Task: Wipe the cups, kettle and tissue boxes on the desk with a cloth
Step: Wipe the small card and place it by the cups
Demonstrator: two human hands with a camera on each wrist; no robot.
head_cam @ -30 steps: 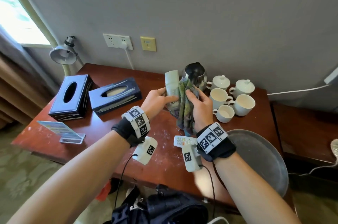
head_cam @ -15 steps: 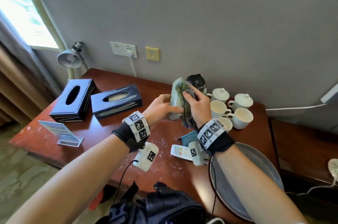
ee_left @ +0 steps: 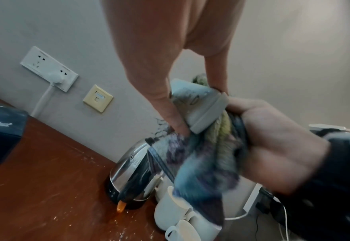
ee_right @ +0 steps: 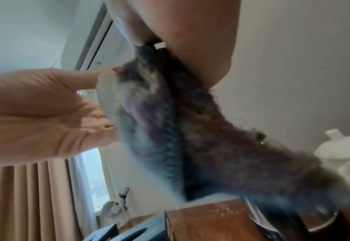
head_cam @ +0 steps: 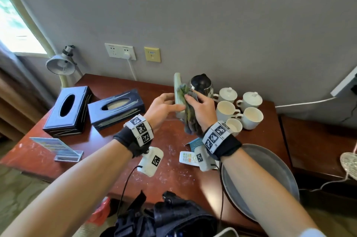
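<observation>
My left hand [head_cam: 168, 104] holds a pale flat box [head_cam: 177, 89] upright above the desk [head_cam: 164, 174], thumb on one face and fingers [ee_left: 170, 114] on the other. My right hand [head_cam: 193, 99] grips a bunched green-purple cloth [head_cam: 190, 120] and presses it against the box's upper part; the cloth's tail hangs down. The steel kettle [head_cam: 201, 84] stands just behind them. White cups [head_cam: 225, 110] cluster to its right, two with lids [head_cam: 227, 94]. Two dark blue tissue boxes [head_cam: 67, 111] lie at the left. In the wrist views the cloth [ee_left: 201, 163] is blurred against the box [ee_left: 201, 110].
A round metal tray [head_cam: 270, 169] overhangs the desk's front right. A remote [head_cam: 187, 157] and a card lie under my right wrist. An acrylic sign [head_cam: 58, 149] stands at front left, a lamp [head_cam: 61, 62] at back left, a black bag [head_cam: 173, 217] below the front edge.
Both hands have risen with the box and cloth. The box has turned edge-on to me, and my right hand has slid the cloth up along it.
</observation>
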